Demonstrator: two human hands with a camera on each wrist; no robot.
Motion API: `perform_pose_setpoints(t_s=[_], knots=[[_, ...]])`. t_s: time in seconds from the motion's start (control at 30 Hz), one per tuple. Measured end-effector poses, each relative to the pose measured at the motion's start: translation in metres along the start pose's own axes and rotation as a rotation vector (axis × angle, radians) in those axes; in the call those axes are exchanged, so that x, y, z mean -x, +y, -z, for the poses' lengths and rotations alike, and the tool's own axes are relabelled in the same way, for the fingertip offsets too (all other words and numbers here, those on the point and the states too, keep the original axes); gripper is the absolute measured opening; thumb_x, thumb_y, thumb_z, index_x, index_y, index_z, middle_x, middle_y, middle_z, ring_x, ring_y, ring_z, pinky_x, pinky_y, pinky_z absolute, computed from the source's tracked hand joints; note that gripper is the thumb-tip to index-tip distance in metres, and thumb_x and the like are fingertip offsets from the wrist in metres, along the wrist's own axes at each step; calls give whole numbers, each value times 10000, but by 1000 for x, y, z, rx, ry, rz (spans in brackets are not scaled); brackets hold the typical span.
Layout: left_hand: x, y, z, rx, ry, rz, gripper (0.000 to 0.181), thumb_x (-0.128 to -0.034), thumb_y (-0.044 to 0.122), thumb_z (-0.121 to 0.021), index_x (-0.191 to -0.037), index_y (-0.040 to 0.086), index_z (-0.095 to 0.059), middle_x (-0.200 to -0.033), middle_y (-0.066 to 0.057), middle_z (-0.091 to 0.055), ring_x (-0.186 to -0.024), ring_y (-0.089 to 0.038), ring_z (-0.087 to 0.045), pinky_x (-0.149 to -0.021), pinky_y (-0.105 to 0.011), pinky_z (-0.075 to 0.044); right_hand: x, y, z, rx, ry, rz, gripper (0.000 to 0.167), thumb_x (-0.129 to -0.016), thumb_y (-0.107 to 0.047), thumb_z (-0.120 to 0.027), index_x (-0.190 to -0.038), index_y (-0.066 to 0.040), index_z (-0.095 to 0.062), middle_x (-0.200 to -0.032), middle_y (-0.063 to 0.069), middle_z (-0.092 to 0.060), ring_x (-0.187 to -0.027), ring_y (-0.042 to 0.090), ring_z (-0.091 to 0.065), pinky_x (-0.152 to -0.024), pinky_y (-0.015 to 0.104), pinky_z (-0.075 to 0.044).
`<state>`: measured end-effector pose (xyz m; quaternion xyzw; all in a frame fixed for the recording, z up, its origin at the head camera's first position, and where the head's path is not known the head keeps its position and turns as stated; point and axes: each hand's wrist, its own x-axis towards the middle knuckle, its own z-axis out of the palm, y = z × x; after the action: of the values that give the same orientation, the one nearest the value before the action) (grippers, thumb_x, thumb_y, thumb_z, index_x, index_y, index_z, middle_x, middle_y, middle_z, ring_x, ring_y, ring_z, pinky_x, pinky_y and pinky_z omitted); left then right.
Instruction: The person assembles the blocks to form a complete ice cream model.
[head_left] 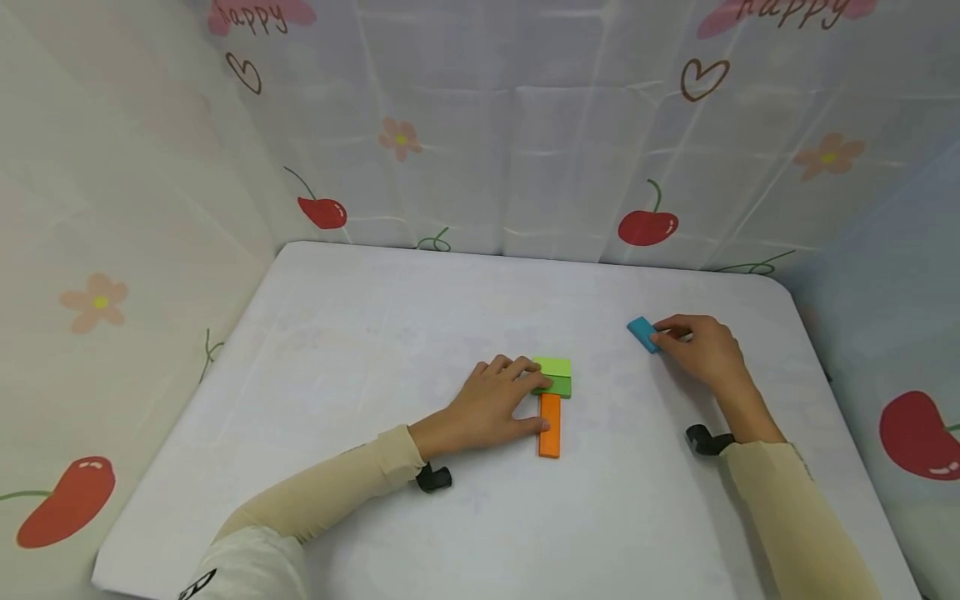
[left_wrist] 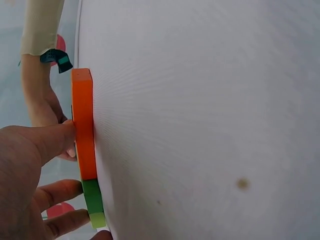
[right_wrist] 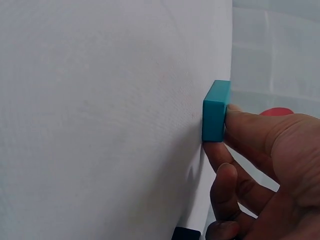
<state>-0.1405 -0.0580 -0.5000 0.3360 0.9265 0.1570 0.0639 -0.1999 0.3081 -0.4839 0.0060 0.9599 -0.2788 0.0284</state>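
A blue rectangular block (head_left: 642,332) is pinched between the thumb and fingers of my right hand (head_left: 705,352), on the right side of the white table. In the right wrist view this block (right_wrist: 214,117) shows its end and one side. My left hand (head_left: 491,402) rests on a group of blocks near the middle, fingers mostly extended. Its thumb touches an orange block (head_left: 550,443), while its fingertips lie on a green block (head_left: 559,386) and by a light green block (head_left: 553,366). Orange runs lengthwise toward me; the two greens lie crosswise, side by side, at its far end.
The white tabletop (head_left: 360,333) has a far edge against a printed curtain (head_left: 465,183). Each wrist carries a small black camera, the left one (head_left: 434,478) and the right one (head_left: 708,440), both low over the table.
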Motion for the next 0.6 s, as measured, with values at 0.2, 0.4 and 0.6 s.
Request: perform_pose_setpoints(t_s=[0.2, 0.4, 0.6], knots=[[0, 1, 1, -11, -4, -3, 583, -988, 645, -678, -1479, 343, -595, -1523, 72, -528, -1320, -203, -507, -1048, -452, -451, -2, -2, 0, -14, 8, 5, 383, -1043, -366, -703, -1246, -44, -751, -1190, 254, -737, -1097, 443, -644, -745, 421, -460], [1, 0, 1, -13, -2, -3, 583, -986, 648, -679, -1476, 345, -596, -1521, 71, -530, -1318, -200, -509, -1046, -448, -450, -5, -7, -4, -14, 9, 0, 386, -1048, -365, -695, -1259, -47, -747, -1198, 253, -735, -1145, 464, -627, -822, 571, -475], [1, -1, 0, -16, 4, -7, 583, -987, 658, -672, -1475, 350, -596, -1522, 72, -530, -1323, -202, -509, -1048, -450, -449, -10, -11, -6, -10, -33, -29, 420, -1051, -392, -683, -1307, -64, -734, -1245, 241, -721, -1193, 452, -607, -861, 583, -492]])
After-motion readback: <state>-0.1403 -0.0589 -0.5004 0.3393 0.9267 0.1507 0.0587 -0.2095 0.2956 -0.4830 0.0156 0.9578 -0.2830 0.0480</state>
